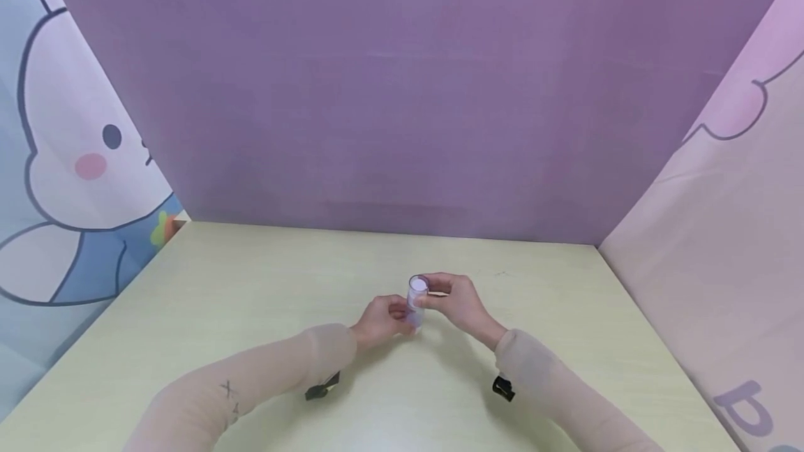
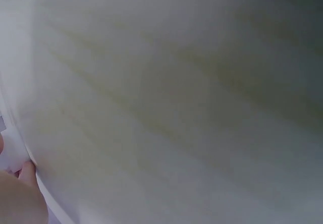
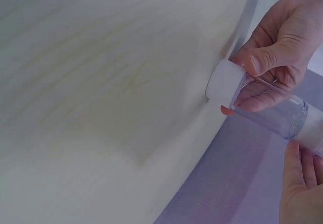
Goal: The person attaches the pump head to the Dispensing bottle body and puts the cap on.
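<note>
Both hands hold a small clear bottle (image 1: 413, 300) over the middle of the table. My left hand (image 1: 379, 321) grips its lower part from the left, thumb and fingers around the end with the white cap (image 3: 223, 84). At the upper end, my right hand (image 1: 463, 304) pinches the bottle from the right between thumb and fingers. That end shows white inside a clear rim. In the right wrist view the bottle's clear wall (image 3: 270, 115) lies between the two hands, cap end close to the tabletop. Only a bit of the left hand (image 2: 22, 199) enters the left wrist view.
The pale yellow tabletop (image 1: 264, 277) spreads around both hands. A purple panel (image 1: 402, 103) stands at the back, with a cartoon-printed panel (image 1: 88, 117) on the left and a pale printed one (image 1: 722, 229) on the right. Dark straps hang under both sleeves.
</note>
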Tool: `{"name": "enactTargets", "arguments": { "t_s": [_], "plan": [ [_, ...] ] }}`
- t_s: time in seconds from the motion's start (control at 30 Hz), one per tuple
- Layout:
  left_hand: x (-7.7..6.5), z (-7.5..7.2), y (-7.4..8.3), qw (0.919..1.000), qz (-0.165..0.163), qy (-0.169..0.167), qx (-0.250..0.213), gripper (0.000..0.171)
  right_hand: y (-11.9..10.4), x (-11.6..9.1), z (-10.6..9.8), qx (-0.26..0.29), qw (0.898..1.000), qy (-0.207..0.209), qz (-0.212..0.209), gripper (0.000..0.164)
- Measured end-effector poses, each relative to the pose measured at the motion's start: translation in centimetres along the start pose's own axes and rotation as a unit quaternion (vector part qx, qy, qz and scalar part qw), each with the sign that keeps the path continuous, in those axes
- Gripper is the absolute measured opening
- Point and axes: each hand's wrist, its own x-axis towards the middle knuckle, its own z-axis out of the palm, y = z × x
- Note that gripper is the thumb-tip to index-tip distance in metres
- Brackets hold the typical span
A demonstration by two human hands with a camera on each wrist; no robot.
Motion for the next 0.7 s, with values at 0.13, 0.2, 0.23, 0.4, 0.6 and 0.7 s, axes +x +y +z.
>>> {"name": "enactTargets", "arguments": {
  "t_s": [0.13,0.2,0.23,0.4,0.6,0.7],
  "plan": [
    [0.0,0.2,-0.3,1.0000,-0.002,-0.001,-0.008,0.037,0.1,-0.2,-0.1,-0.002,1.000,0.000,0.003,0.039],
    [-0.1,0.3,-0.3,1.0000,-0.002,-0.001,-0.009,0.037,0.1,-0.3,-0.1,-0.003,1.000,-0.001,0.004,0.039],
    [-0.1,0.3,-0.3,1.0000,-0.001,-0.002,-0.009,0.038,0.1,-0.4,-0.1,-0.002,1.000,-0.001,0.005,0.039],
    [-0.2,0.3,0.0,1.0000,0.003,-0.009,-0.003,0.039,-0.3,-0.6,-0.2,0.008,1.000,-0.009,0.005,0.039],
    [-0.3,-0.4,-0.1,0.9985,0.002,-0.010,0.053,0.049,0.6,-0.4,-0.3,-0.011,0.999,-0.044,-0.012,0.048],
    [-1.1,-2.0,0.1,0.9928,-0.006,-0.008,0.119,0.057,1.2,-1.0,-1.1,-0.067,0.997,-0.044,-0.015,0.054]
  ]
}}
